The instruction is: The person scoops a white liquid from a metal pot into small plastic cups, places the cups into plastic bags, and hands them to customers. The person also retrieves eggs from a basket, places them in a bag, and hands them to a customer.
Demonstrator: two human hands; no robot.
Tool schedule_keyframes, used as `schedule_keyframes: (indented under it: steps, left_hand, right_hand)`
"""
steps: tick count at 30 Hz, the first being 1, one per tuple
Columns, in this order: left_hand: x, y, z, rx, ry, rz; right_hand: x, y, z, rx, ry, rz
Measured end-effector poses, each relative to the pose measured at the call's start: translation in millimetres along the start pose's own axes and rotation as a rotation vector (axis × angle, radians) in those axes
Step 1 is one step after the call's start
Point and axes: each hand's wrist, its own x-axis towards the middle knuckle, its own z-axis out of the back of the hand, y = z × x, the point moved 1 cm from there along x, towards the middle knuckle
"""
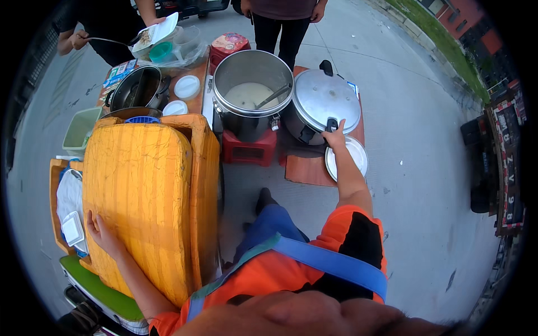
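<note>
My right hand (335, 138) is at the near edge of a large silver pressure cooker (319, 101), its fingers around the black handle (332, 124) there. The cooker's lid sits on top, with another black handle at the far side. My left hand (103, 234) lies with fingers spread on the yellow tape-covered box (137, 185), holding nothing. Between the box and the cooker stands an open steel pot (250, 120) of pale, whitish food. A ladle (273, 96) leans inside it. A round metal lid (348, 158) lies beneath my right forearm.
Red stools (249, 150) support the open pot. At far left a person holds a spoon and a white foam box (158, 32) near a dark pot (140, 89). Another person (283, 25) stands beyond the pots. Foam boxes (73, 228) sit left; a truck (496, 162) is at right.
</note>
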Motion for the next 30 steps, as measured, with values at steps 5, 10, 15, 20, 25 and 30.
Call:
schedule_keyframes:
  steps: [5,10,15,20,25,30]
  left_hand:
    - [2.1,9.3,1.1,0.057,-0.031,-0.03]
    - [5.7,8.5,-2.7,0.051,-0.067,-0.026]
    - [4.3,8.4,-0.9,0.213,-0.093,-0.065]
    - [21.2,36.1,11.1,0.114,-0.111,-0.08]
    - [24.6,35.3,6.5,0.275,-0.129,-0.155]
    - [22.5,34.2,7.6,0.284,-0.142,-0.165]
  right_hand:
    - [8.6,19.3,64.5,0.592,0.173,-0.152]
    - [22.4,-13.1,120.9,0.927,0.221,-0.269]
    - [-1.9,-78.5,164.0,0.959,0.126,-0.315]
    - [-34.0,-172.8,199.7,0.798,-0.006,-0.423]
    - [-68.2,-239.5,207.0,0.698,-0.024,-0.569]
    - [-95.1,-249.8,197.3,0.742,0.051,-0.576]
